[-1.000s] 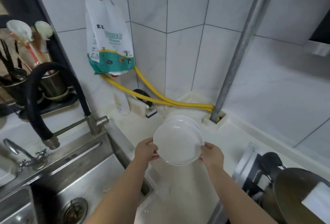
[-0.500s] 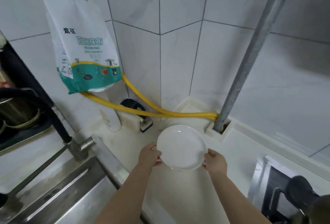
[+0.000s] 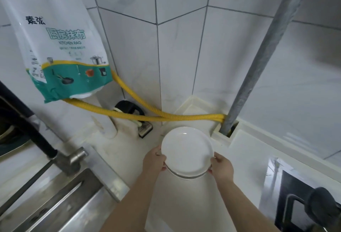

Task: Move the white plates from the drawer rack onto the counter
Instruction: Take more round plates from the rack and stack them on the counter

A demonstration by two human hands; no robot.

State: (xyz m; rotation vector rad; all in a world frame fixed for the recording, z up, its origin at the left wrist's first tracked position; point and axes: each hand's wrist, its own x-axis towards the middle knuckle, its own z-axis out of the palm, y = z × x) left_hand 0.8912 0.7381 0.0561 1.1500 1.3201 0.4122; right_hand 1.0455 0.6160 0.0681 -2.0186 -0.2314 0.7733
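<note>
The left hand [image 3: 154,159] and right hand [image 3: 220,167] are each gripping opposite rims of the white plates [image 3: 187,151], a stack lying level between them, equally near both, and hanging just above the surface [image 3: 184,204] near its back corner.

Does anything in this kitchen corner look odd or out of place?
Slightly. A yellow hose trails loose across the back of the counter to the grey pipe. The white plates, gripped by the left hand and right hand, look undamaged.
</note>
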